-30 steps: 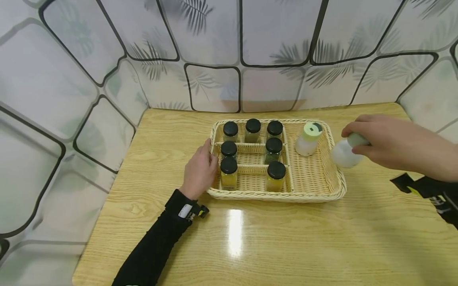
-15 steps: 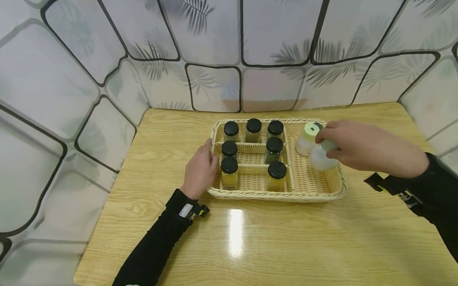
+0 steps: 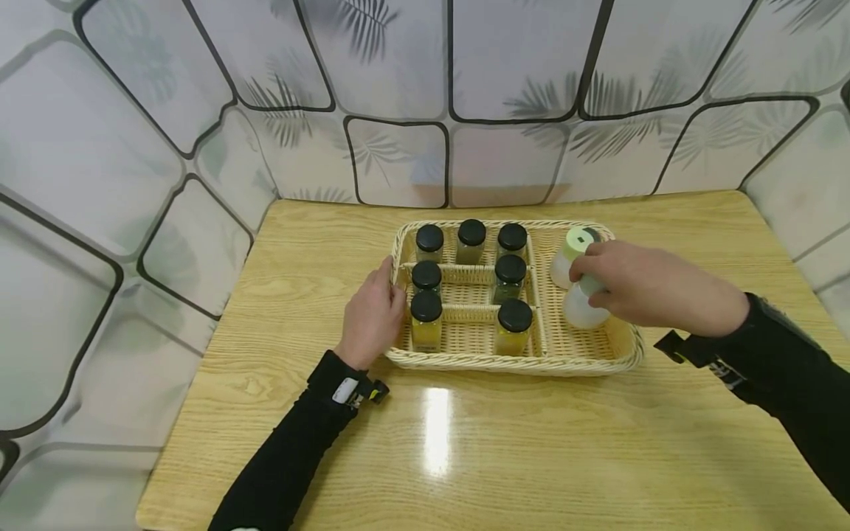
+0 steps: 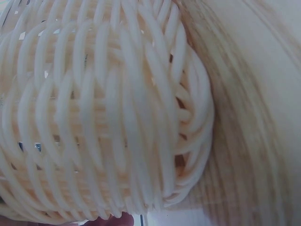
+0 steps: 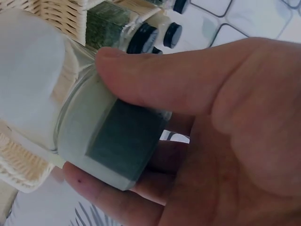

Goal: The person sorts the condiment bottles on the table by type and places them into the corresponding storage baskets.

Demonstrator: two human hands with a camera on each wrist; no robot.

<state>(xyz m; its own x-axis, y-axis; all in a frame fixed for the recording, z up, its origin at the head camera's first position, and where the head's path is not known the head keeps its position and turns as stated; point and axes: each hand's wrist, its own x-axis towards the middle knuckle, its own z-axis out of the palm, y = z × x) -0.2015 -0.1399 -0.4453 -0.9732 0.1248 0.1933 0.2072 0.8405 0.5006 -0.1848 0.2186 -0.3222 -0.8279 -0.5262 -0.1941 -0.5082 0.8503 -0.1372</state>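
Observation:
My right hand [image 3: 647, 287] pinches the pale green lid of a seasoning jar [image 3: 584, 308] with a clear body and white contents. This jar is in the right compartment of a wicker basket [image 3: 514, 363]; whether it touches the floor cannot be told. In the right wrist view, thumb and fingers lie around the lid [image 5: 108, 136], which has a dark green flap. A similar jar with a light green lid [image 3: 578, 240] stands just behind. My left hand [image 3: 368, 317] holds the basket's left rim. The left wrist view is filled by the woven wall [image 4: 94, 103], with only a fingertip showing below.
Several black-lidded spice jars [image 3: 514, 317] stand in the basket's smaller left compartments. The basket rests on a wooden table [image 3: 505, 457]. A patterned cloth backdrop [image 3: 398, 66] rises behind the table and on both sides.
My right hand has carried the seasoning jar leftward from outside the basket's right rim, over it, and down into the right compartment beside the other jar. My left hand has stayed put.

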